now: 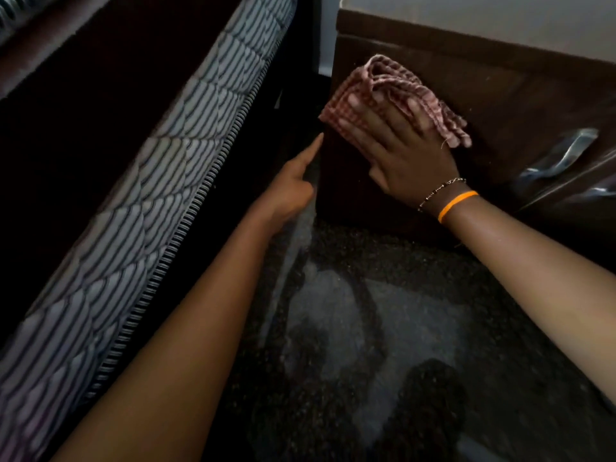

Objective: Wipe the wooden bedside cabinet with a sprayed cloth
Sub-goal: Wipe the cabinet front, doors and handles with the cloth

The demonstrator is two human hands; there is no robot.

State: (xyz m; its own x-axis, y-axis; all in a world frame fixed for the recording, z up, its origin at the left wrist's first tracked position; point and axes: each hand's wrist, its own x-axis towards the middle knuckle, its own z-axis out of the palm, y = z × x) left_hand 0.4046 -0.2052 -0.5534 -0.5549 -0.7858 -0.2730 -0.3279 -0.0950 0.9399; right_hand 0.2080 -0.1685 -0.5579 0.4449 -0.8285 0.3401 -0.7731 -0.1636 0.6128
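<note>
The right hand [405, 146] lies flat, fingers spread, pressing a bunched pink checked cloth [393, 95] against the dark wooden bedside cabinet [500, 105] front, near its left edge. The left hand [293, 186] holds nothing, forefinger out at that corner. Unwiped wood likely runs rightward toward the metal handle [563, 155].

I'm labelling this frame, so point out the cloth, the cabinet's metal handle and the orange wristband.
cloth [393, 85], head view, bunched folds above the fingers
metal handle [563, 155], head view, middle of the bar
orange wristband [456, 205], head view, middle of the band
</note>
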